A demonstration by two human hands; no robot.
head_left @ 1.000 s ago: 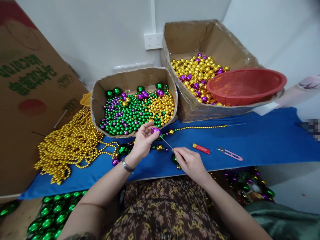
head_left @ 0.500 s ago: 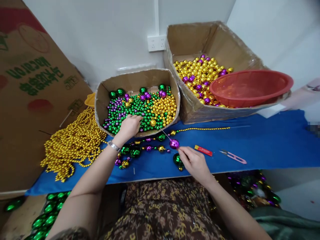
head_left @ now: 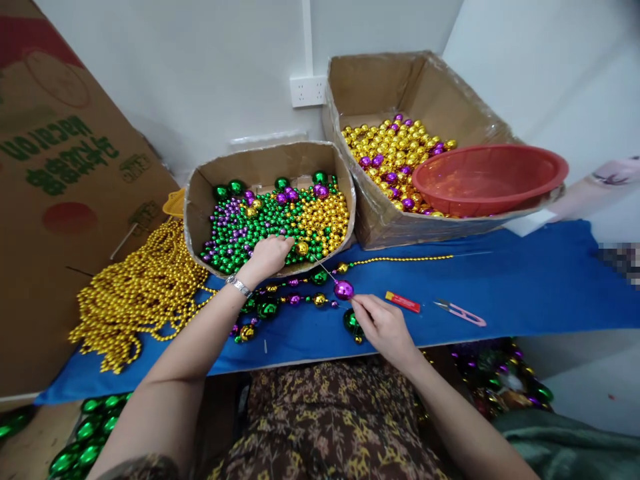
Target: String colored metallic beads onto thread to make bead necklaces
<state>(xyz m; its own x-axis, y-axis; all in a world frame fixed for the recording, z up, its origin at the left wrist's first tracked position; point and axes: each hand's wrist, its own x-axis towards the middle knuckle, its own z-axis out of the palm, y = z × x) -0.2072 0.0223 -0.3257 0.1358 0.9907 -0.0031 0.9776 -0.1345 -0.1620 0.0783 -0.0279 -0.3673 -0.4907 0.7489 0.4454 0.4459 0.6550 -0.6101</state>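
Observation:
My left hand (head_left: 271,257) reaches over the front of a cardboard box (head_left: 193,230) of small green, purple and gold beads (head_left: 280,217). Its fingers are closed together among the beads; what they pinch is hidden. In front of the box, my right hand (head_left: 386,325) pinches a long thin needle (head_left: 326,269) beside a large purple bead (head_left: 344,289) threaded on it. The needle points up and left, toward a gold bead (head_left: 302,248) at the box's front. A large green bead (head_left: 351,321) lies by my right fingers, and strung beads (head_left: 269,307) lie below the box.
A heap of gold bead strands (head_left: 135,293) lies left. A larger box (head_left: 395,230) of gold and purple beads holds a red basin (head_left: 490,177). Pink thread snips (head_left: 460,312) and a red-yellow packet (head_left: 403,302) lie right on the blue cloth (head_left: 525,280).
My left hand has shifted slightly right among the beads. My right hand still holds the needle with the purple bead. The whole view has shifted a little.

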